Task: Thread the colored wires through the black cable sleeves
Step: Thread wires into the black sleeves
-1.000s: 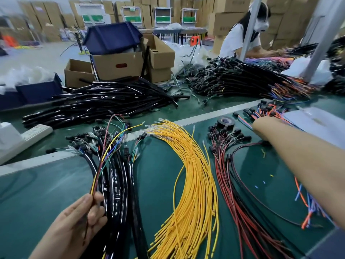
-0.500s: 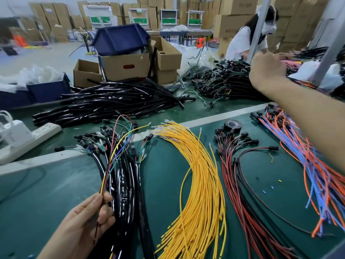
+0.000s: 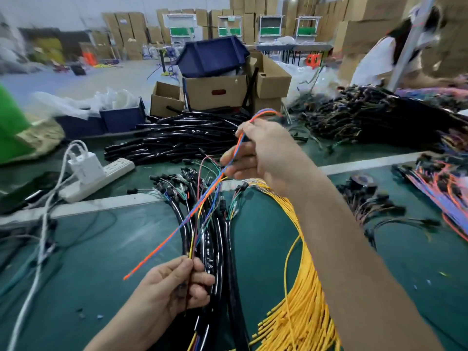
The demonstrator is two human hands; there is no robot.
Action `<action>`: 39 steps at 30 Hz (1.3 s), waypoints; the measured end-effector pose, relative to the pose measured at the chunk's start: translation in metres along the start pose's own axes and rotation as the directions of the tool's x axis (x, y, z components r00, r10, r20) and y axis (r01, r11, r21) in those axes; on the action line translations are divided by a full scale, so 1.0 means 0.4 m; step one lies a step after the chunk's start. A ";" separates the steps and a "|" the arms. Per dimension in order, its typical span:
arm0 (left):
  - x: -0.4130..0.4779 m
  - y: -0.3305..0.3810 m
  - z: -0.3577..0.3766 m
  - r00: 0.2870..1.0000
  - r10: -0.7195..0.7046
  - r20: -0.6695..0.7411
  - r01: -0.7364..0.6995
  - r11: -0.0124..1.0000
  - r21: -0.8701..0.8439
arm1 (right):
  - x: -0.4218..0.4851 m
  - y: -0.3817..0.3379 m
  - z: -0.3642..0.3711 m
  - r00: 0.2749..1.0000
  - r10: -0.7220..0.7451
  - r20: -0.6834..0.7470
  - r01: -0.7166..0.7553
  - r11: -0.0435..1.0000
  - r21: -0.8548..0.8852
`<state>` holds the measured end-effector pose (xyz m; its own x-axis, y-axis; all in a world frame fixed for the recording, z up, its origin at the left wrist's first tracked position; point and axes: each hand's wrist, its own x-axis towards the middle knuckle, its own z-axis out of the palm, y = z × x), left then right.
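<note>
Around the work, on the green mat (image 3: 101, 262): a thick fan of yellow wires (image 3: 304, 300) to the right, passing under the right forearm. Further right, red and black leads (image 3: 374, 198) with black connectors, blurred, and loose orange and blue wires (image 3: 445, 191) at the edge. To the left, a white power strip (image 3: 101, 178) with a white charger (image 3: 84, 167) plugged in and pale cords trailing forward. Behind, past the pale strip across the table, a heap of glossy black sleeves (image 3: 182, 138). Then cardboard boxes (image 3: 215, 91) with a blue bin (image 3: 212, 55) tipped on top, and a person in a white top (image 3: 374, 62) at the far right, blurred. Between the two hands, a bundle of black sleeved cables (image 3: 217, 249) lying lengthwise on the mat, connectors and coloured tails fanned at the far end (directly beneath the held wires, so hard to tell from them by eye).

Raised above the far end of that bundle, the right hand (image 3: 266, 153), thumb and fingers pinching an orange and blue pair (image 3: 162, 238). Short loop of the pair arching over the top of the hand. Long free end slanting down and left, ending in the air to the left of the other hand, clear of it.

Low and near, the left hand (image 3: 174, 287), fingers curled round a thin black sleeve (image 3: 188, 292), thumb and forefinger pinching its upper end. Out of that end, a few thin coloured wires (image 3: 193, 234) in yellow, red, green and blue, rising toward the raised hand. Tip of the orange and blue pair outside the sleeve, off to the left of its mouth.
</note>
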<state>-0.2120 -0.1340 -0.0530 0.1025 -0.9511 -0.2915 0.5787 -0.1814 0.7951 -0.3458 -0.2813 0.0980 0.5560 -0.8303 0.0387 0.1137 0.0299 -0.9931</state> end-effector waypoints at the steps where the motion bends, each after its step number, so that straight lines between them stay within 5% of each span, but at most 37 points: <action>1: 0.000 0.000 -0.001 1.000 0.000 0.019 0.000 1.000 -0.009 | 0.002 0.020 0.017 0.998 0.039 0.047 -0.038 0.999 -0.010; 8: -0.012 0.007 -0.007 0.997 0.000 0.076 0.005 0.998 -0.062 | 0.022 0.102 0.030 0.980 0.169 0.105 -0.144 0.966 -0.213; 14: -0.019 0.007 -0.023 0.999 -0.008 0.033 0.006 0.999 0.054 | 0.071 0.141 0.015 0.997 0.076 0.006 -0.069 0.931 -0.359; 23: -0.008 0.000 -0.035 0.999 -0.025 0.029 0.024 0.999 0.041 | 0.113 0.196 0.010 0.992 0.128 -0.002 -0.124 0.956 -0.265; 25: -0.009 0.002 -0.034 1.000 -0.013 0.029 0.010 0.995 0.099 | 0.114 0.203 0.007 0.986 0.159 -0.048 -0.163 0.865 -0.475; 28: -0.014 0.014 -0.038 0.999 0.037 0.035 -0.044 0.967 0.251 | 0.093 0.177 0.003 0.992 -0.052 -0.116 -0.081 0.445 -0.892; 31: -0.018 0.032 -0.058 0.992 0.109 0.059 -0.124 0.902 0.413 | 0.041 0.138 0.068 0.951 -0.234 0.200 0.279 0.381 -0.881; 34: -0.023 0.056 -0.082 0.982 0.188 0.033 -0.180 0.853 0.490 | -0.008 0.186 0.156 0.820 -0.023 0.571 0.542 0.348 -0.765; 36: -0.022 0.071 -0.108 0.970 0.244 0.007 -0.205 0.802 0.561 | -0.015 0.246 0.172 0.779 0.075 0.622 0.575 0.309 -0.758; 39: -0.022 0.083 -0.134 0.967 0.254 0.002 -0.180 0.679 0.712 | -0.015 0.325 0.148 0.774 -0.020 0.633 0.598 0.353 -0.719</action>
<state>-0.1504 -0.1183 -0.0523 0.2444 -0.9664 -0.0790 -0.2017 -0.1303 0.9707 -0.2858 -0.2394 -0.0247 0.9493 -0.2905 0.1200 -0.2197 -0.8864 -0.4075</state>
